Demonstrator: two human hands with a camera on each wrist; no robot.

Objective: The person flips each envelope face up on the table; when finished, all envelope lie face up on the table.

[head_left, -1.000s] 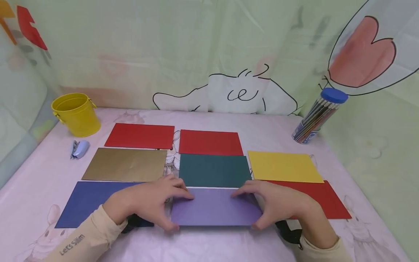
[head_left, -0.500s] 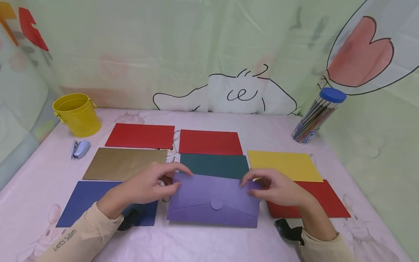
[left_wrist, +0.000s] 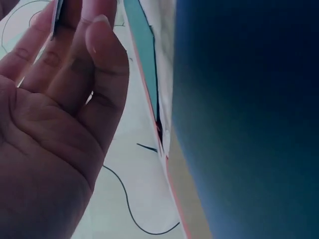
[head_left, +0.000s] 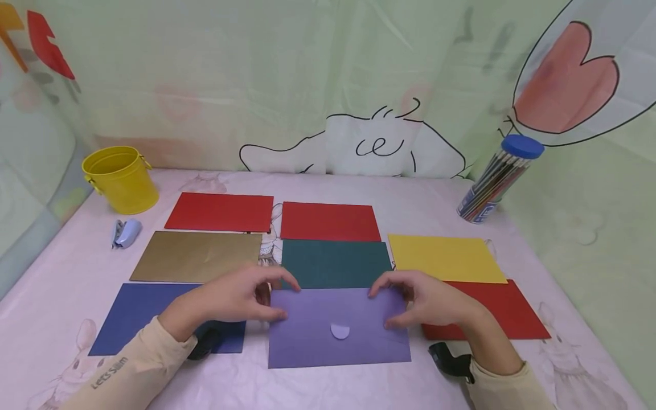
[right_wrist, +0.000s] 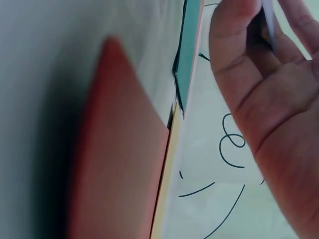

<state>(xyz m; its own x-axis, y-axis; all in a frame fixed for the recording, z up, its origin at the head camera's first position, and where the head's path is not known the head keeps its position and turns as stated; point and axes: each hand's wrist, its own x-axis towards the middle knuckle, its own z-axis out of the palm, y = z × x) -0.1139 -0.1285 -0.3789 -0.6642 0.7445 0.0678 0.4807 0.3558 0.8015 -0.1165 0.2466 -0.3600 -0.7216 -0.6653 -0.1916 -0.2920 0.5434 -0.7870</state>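
A purple envelope [head_left: 312, 347] with a pale half-round tab on its face is in front of the person in the head view. At its upper left corner my left hand [head_left: 233, 296] pinches the envelope between thumb and fingers. My right hand [head_left: 433, 302] grips the upper right corner the same way. Just behind its far edge lies a dark green envelope-sized sheet [head_left: 333, 265]. Each wrist view shows its own palm, the left [left_wrist: 55, 129] and the right [right_wrist: 284, 119], with a thin edge between thumb and fingers.
Around them lie a blue sheet [head_left: 133, 316], a gold one [head_left: 189, 256], a yellow one [head_left: 446, 259] and several red ones [head_left: 328, 222]. Farther back stand a yellow bucket [head_left: 128, 188] and a tube of pencils [head_left: 494, 182]. A small lilac stapler [head_left: 125, 233] sits at left.
The purple envelope was low with a plain face up, then was raised and tilted, showing its flap lines and tab. Now it has come down slightly toward the person, both hands still holding it.
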